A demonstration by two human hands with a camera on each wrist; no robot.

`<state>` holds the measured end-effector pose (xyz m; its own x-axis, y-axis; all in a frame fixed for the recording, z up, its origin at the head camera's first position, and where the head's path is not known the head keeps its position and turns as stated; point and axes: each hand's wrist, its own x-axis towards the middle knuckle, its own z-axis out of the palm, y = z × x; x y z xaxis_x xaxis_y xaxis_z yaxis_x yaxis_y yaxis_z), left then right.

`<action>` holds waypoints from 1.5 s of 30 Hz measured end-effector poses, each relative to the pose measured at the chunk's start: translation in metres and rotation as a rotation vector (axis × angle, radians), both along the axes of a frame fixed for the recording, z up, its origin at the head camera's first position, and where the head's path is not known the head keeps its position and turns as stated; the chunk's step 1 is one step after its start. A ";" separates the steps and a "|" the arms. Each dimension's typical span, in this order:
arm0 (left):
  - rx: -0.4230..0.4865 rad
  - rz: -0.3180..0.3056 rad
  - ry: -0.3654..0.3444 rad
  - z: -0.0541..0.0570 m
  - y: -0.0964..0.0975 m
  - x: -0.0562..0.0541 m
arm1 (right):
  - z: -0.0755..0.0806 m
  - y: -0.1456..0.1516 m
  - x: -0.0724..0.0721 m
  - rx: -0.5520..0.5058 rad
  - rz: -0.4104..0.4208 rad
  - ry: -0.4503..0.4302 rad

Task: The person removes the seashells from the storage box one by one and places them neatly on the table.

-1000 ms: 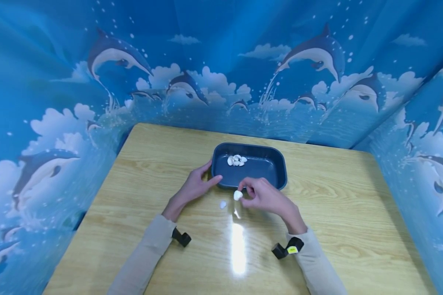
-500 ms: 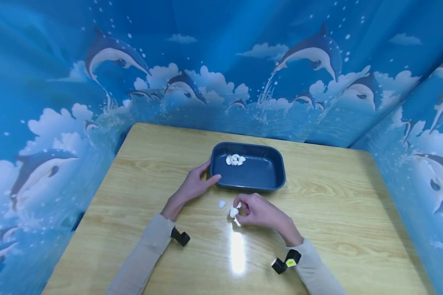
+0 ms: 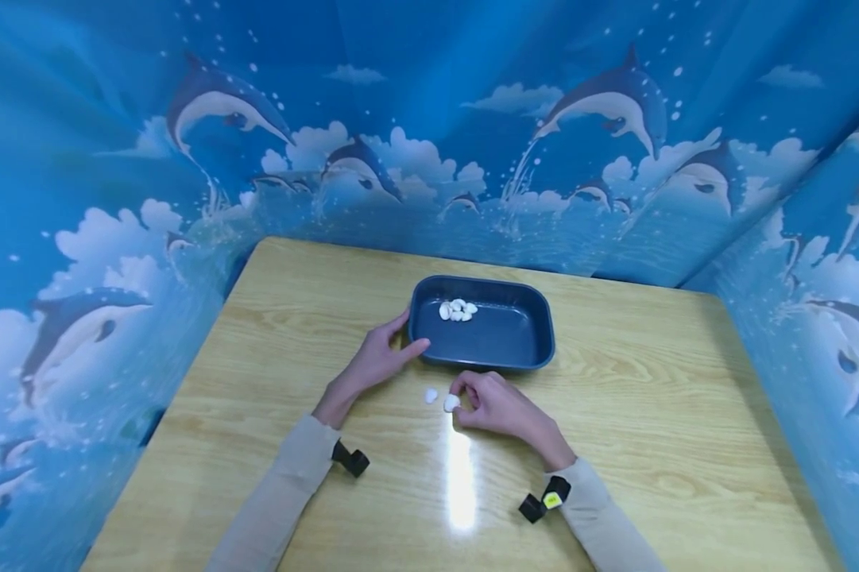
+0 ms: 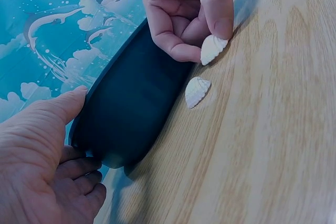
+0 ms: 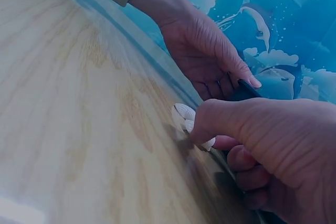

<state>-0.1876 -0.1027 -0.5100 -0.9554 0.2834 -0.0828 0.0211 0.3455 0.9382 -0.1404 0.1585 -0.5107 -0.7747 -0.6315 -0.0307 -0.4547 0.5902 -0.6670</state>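
Between thumb and forefinger my right hand (image 3: 497,403) pinches a white ridged seashell (image 4: 212,49), low over the table in front of the tray. A second white seashell (image 4: 197,92) lies on the wood just left of it in the head view. My left hand (image 3: 377,353) holds the front left corner of a dark blue rectangular tray (image 3: 482,365), thumb at the rim and fingers along the outer side. Inside the tray, toward its back left, several white seashells (image 3: 458,311) sit in a cluster. In the right wrist view, my right fingers (image 5: 212,121) partly cover the pinched shell.
The wooden table (image 3: 651,413) reaches the curtain (image 3: 429,119) with printed dolphins, which stands behind and at both sides. A bright light reflection (image 3: 461,485) shows on the wood between the forearms. Each wrist wears a small black camera (image 3: 350,459).
My right hand has drawn back from the tray's front rim toward me and slightly left, with a shell at its fingertips. The left hand and tray have stayed in place.
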 end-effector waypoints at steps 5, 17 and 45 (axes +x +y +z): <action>-0.007 -0.002 -0.007 -0.001 0.000 -0.001 | 0.001 -0.001 -0.001 -0.006 -0.004 0.010; -0.002 0.015 -0.020 -0.002 -0.001 0.000 | -0.004 -0.001 -0.002 -0.027 0.002 0.059; -0.016 0.002 0.016 -0.005 -0.001 -0.001 | 0.054 0.003 0.005 -0.160 0.013 0.110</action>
